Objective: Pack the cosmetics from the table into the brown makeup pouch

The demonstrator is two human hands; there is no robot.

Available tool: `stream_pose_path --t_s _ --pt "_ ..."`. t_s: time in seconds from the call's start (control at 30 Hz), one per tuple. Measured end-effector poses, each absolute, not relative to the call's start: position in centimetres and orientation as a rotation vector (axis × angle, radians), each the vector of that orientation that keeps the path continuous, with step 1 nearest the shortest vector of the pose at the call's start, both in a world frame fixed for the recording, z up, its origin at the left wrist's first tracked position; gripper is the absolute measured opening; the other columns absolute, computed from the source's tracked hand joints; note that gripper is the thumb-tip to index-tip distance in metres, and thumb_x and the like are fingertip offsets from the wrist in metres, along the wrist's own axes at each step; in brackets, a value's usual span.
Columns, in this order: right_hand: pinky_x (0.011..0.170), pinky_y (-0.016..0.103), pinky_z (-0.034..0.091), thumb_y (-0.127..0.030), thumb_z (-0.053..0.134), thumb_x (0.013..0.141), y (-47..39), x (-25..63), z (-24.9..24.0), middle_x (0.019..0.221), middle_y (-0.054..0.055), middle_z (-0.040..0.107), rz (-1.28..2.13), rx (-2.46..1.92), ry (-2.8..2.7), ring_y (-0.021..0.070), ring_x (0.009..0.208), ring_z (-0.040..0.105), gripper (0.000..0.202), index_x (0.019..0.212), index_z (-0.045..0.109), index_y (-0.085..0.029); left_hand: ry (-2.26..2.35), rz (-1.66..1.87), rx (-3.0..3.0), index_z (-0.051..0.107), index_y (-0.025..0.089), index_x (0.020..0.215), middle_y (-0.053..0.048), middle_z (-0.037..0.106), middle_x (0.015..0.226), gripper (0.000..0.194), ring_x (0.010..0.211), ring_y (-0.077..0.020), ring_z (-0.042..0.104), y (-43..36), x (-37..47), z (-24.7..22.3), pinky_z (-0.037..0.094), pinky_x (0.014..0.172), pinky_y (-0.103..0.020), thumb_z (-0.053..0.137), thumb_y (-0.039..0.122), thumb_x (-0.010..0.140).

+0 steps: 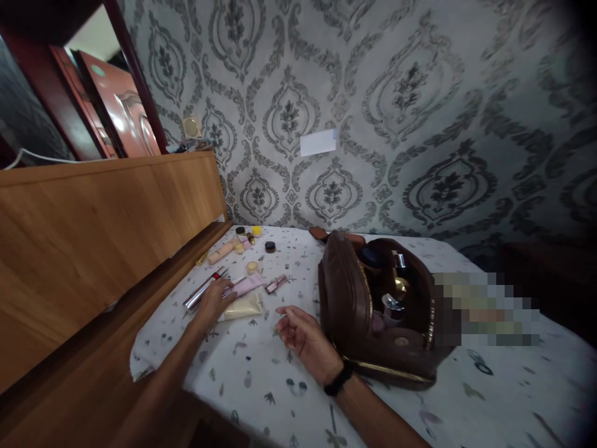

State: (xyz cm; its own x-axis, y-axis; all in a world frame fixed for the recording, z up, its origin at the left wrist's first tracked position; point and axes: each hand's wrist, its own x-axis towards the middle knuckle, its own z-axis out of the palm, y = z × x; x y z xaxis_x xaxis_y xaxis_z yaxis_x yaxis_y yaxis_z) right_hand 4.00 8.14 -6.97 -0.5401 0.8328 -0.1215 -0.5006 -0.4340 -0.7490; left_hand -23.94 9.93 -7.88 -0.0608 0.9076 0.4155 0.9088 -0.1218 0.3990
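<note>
My left hand is over a row of cosmetics, its thumb and fingers closed around the end of a pink squeeze tube. On its left lies a silver cylinder with a red band. A cream-coloured tube rests on its near side. My right hand, with a black band at the wrist, is held above the cloth with loosely bent fingers apart and nothing in them. Beside it stands an unzipped brown cosmetic bag, in which a silver-capped bottle and a gold item show.
Farther back are a peach tube, a dark-lidded jar, a yellow-capped item and a small pink item. A wooden panel borders the patterned cloth on the left. Patterned wallpaper rises behind.
</note>
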Motion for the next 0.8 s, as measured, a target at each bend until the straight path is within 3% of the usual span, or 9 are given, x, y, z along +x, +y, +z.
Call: stream_pose_path --t_s 0.3,0.6,0.8 --pt "0.048 0.018 0.032 -0.051 0.086 0.059 7.9 3.9 -6.5 0.066 0.001 0.066 2.033 -0.653 -0.854 0.0073 0.054 0.053 0.046 0.087 0.070 -0.017 -2.111 -0.948 -2.172 0.063 0.021 0.090 -0.004 0.068 0.088 0.019 0.086 -0.0219 0.062 9.0 -23.0 -6.7 0.047 0.078 -0.033 0.051 0.035 0.087" --pt "0.049 0.019 0.032 -0.051 0.086 0.059 7.8 3.9 -6.3 0.068 0.001 0.066 2.040 -0.669 -0.865 0.0075 0.055 0.053 0.047 0.088 0.070 -0.018 -2.257 -0.890 -1.901 0.064 0.018 0.096 -0.008 0.070 0.101 0.019 0.095 -0.0227 0.063 14.9 -28.8 -3.6 0.047 0.084 -0.033 0.052 0.027 0.085" --pt "0.048 0.019 0.031 -0.053 0.085 0.060 7.8 4.0 -6.4 0.067 0.000 0.065 2.033 -0.671 -0.882 0.0072 0.054 0.051 0.048 0.088 0.069 -0.018 -2.391 -0.763 -1.711 0.063 0.015 0.102 -0.011 0.070 0.103 0.025 0.098 -0.0248 0.062 18.9 -31.2 -4.5 0.045 0.081 -0.031 0.058 0.018 0.078"
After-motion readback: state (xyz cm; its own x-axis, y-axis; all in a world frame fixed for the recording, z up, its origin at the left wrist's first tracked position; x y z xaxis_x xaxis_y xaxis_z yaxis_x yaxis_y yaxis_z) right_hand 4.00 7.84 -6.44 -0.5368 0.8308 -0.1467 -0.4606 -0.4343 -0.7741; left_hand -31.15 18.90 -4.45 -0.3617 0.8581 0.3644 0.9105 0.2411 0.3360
